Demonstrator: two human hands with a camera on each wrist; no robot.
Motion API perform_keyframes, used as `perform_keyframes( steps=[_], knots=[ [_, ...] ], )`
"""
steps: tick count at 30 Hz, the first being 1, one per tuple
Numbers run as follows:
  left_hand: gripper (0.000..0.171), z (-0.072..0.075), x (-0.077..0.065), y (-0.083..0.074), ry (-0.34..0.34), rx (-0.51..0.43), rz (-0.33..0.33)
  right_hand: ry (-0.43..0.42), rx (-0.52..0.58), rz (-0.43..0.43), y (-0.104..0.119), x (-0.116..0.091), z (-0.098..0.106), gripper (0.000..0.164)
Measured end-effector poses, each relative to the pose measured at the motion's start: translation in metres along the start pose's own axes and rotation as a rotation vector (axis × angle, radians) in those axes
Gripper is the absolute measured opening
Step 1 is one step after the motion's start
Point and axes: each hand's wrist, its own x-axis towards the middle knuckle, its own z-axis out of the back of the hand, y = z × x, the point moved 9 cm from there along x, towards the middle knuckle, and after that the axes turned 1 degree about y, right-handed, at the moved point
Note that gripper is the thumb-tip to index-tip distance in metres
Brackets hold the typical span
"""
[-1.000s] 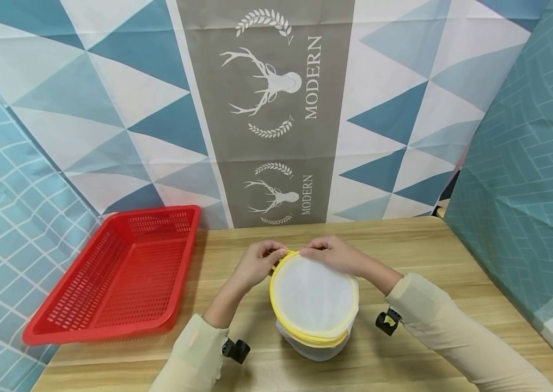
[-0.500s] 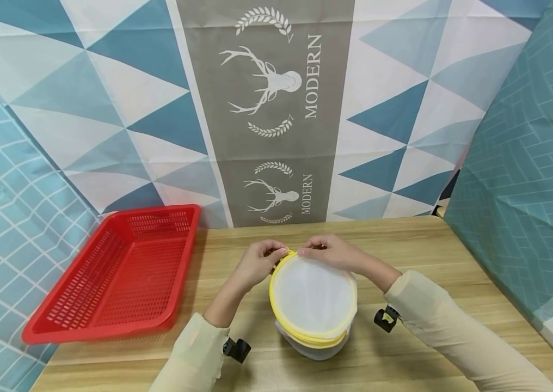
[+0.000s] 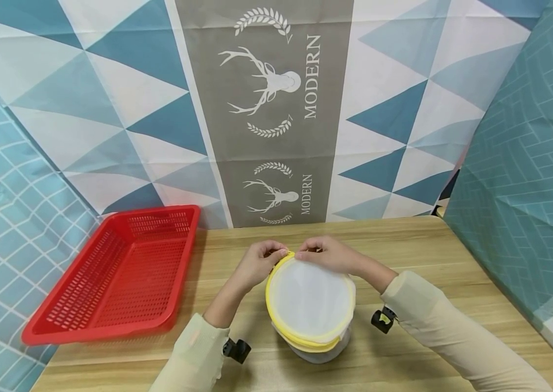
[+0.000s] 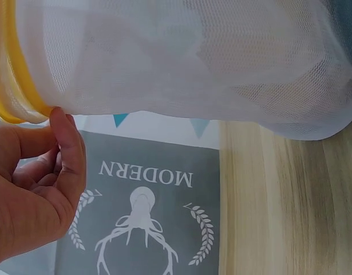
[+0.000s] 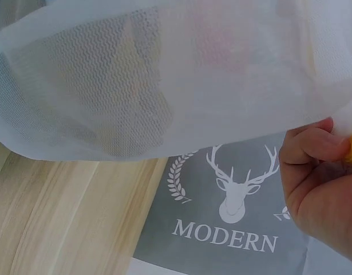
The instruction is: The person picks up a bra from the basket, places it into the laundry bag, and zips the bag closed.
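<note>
A white mesh laundry bag (image 3: 311,299) with yellow trim stands upright on the table, its round top tilted toward the head camera. My left hand (image 3: 257,265) pinches the yellow trim at the far left of the top between thumb and forefinger. Just to its right, my right hand (image 3: 329,256) grips the far edge of the top, thumb over the white mesh. In the left wrist view, the bag's sheer side wall (image 4: 141,57) hangs beside the pinching fingertips. The right wrist view has the same mesh wall (image 5: 107,91), with a little yellow trim showing by my fingers.
A red perforated plastic basket (image 3: 134,277) stands on the left of the wooden table (image 3: 394,354), with nothing visible inside. Behind the table hangs a patterned cloth (image 3: 276,130); blue tiled sheets flank both sides.
My right hand has shifted slightly left along the rim, closer to the left hand. The bag's top has leaned a little left, showing more of its base at the lower right.
</note>
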Motion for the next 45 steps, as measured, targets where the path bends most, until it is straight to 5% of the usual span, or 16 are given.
perform_keyframes(
  steps=[26, 45],
  knots=[
    [0.018, 0.001, 0.004, 0.006, 0.004, -0.018, 0.016, -0.038, 0.028, -0.056, -0.008, -0.002, 0.006, 0.024],
    [0.019, -0.004, 0.005, 0.008, 0.032, -0.066, 0.034, -0.152, -0.086, -0.007, -0.005, -0.001, 0.017, 0.019]
  ],
)
